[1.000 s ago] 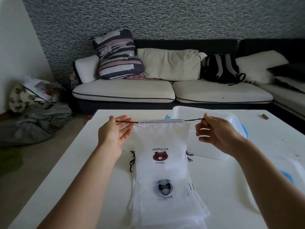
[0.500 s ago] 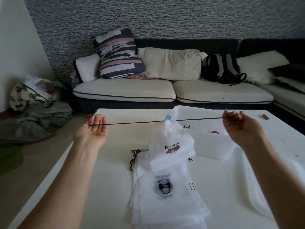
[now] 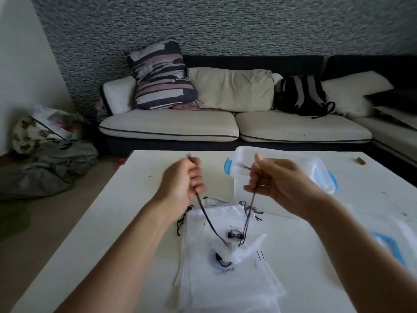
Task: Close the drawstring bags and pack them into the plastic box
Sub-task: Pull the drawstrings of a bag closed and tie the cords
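Observation:
A cinched white drawstring bag [image 3: 239,250] lies bunched on a stack of flat white bags [image 3: 225,281] on the white table [image 3: 112,222]. Its two dark strings run up from it in a V. My left hand [image 3: 182,184] grips the left string [image 3: 208,220]; my right hand [image 3: 275,184] grips the right string [image 3: 249,213]. Both hands hover above the table, close together. The clear plastic box [image 3: 316,168] with blue clips stands just behind my right hand, partly hidden by it.
A clear lid with a blue clip [image 3: 388,247] lies at the table's right edge. A small brown object [image 3: 361,161] lies at the far right of the table. Beyond the table stand a sofa [image 3: 203,129] and floor clutter [image 3: 45,159] at left.
The hands pulled the strings wide apart, cinching the bag's mouth. Now they have come back together and the bunched bag has dropped onto the stack.

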`<act>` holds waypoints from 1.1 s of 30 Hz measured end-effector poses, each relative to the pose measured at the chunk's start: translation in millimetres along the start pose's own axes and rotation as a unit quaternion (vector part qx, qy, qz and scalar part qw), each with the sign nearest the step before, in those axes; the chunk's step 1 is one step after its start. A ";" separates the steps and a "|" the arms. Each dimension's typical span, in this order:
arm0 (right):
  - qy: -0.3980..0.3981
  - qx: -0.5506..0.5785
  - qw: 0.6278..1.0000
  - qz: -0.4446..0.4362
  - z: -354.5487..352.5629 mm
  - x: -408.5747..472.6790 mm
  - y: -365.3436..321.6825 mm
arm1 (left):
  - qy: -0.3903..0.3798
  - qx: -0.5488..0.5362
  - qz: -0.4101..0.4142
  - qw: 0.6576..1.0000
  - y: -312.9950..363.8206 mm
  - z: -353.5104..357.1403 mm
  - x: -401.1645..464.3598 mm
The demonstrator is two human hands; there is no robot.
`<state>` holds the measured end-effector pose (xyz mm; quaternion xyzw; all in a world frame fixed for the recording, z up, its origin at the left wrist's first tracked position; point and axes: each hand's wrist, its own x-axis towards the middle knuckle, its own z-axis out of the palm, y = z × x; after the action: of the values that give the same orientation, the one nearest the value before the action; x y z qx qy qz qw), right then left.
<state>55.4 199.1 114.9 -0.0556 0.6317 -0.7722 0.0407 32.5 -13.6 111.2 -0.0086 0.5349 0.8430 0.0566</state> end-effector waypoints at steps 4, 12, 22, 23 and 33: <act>-0.051 -0.061 0.993 -0.082 17.2 -6.4 -8.4 | -0.074 0.052 0.017 0.996 -21.7 21.4 -14.1; -0.020 -0.096 0.975 -0.198 23.8 0.8 -5.9 | -0.088 0.134 0.045 0.986 -27.7 24.6 -21.4; 0.012 -0.112 0.985 -0.131 22.5 7.9 16.1 | -0.105 0.063 -0.105 0.987 -28.4 32.5 -23.5; 0.017 -0.128 0.985 -0.114 20.9 7.8 17.2 | -0.113 0.071 -0.112 0.985 -29.9 31.9 -23.4; 0.015 -0.172 0.985 -0.029 12.2 4.9 12.7 | -0.107 0.158 -0.023 0.981 -31.0 28.9 -23.9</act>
<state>52.1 184.1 105.0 -0.0688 0.7535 -0.6539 -0.0010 60.8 23.5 97.4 0.0789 0.6520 0.7422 0.1336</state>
